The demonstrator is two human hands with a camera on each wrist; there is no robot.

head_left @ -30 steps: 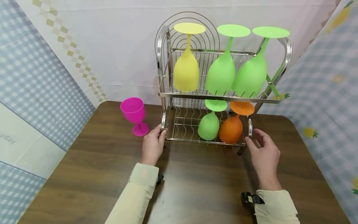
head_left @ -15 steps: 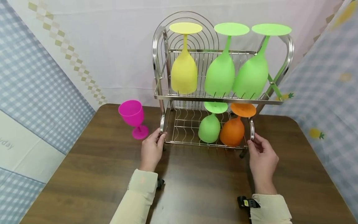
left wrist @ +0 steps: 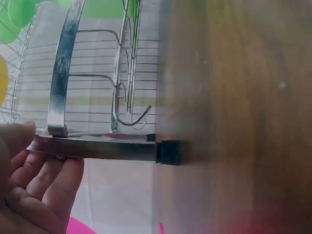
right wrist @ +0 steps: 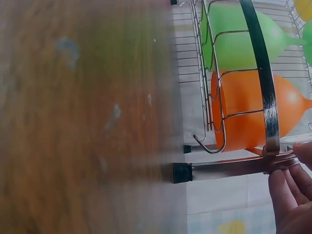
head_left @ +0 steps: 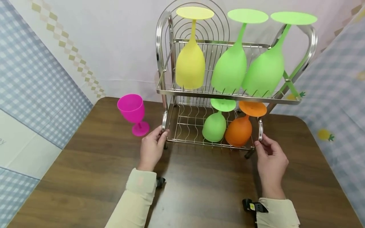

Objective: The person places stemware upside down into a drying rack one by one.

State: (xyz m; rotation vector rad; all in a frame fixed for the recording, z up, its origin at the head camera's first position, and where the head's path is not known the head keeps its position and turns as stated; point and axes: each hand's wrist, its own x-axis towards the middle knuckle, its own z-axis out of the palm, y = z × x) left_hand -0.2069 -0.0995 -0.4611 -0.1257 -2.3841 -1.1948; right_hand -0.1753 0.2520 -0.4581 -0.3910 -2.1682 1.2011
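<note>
A two-tier metal dish rack (head_left: 228, 95) stands between my hands in the head view. My left hand (head_left: 151, 148) grips the rack's left front leg, thumb and curled fingers round the metal. On the right front leg, my right hand (head_left: 272, 164) does the same. Upside down on the upper tier are a yellow goblet (head_left: 190, 68) and two green goblets (head_left: 231, 69). The lower tier bears a smaller green goblet (head_left: 214, 127) and an orange goblet (head_left: 239, 131), also inverted. In the left wrist view the leg ends in a black foot (left wrist: 168, 152).
Upright on the wooden table (head_left: 196, 183), left of the rack, is a magenta goblet (head_left: 132, 109). A white cloth (head_left: 119, 47) hangs behind. Checked cloths (head_left: 330, 85) flank both sides. The right wrist view shows another black rack foot (right wrist: 182, 172).
Both hands keep their grip. The rack's top looks larger and higher in the head view, closer to the camera. The whole view has also shifted slightly.
</note>
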